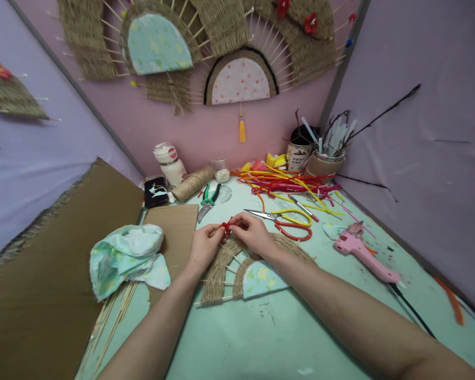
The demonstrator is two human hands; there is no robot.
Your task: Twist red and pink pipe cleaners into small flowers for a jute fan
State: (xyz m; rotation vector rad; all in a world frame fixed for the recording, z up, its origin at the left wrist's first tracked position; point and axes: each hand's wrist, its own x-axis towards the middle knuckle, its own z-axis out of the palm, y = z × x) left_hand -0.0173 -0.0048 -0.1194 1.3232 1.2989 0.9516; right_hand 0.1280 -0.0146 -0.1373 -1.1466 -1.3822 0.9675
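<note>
A small red flower (pixel 226 227) is pinched between the fingertips of both hands, above the top left of a woven twine fan. My left hand (pixel 206 244) holds it from the left, fingers closed. My right hand (pixel 252 230) grips it from the right, also closed. Beneath them, the half-round fan (pixel 217 269) lies on the table, with thin sticks and a light blue patterned centre; my right forearm covers part of it. Scissors (pixel 277 216) with yellow and red handles lie open just beyond my right hand.
A pink glue gun (pixel 366 256) lies right, its cord trailing forward. Behind are fuzzy coloured stems (pixel 288 182), pliers (pixel 208 200), a twine roll (pixel 193 183) and a jar of glue sticks (pixel 328 158). Crumpled cloth (pixel 126 256) and cardboard (pixel 178 232) are left.
</note>
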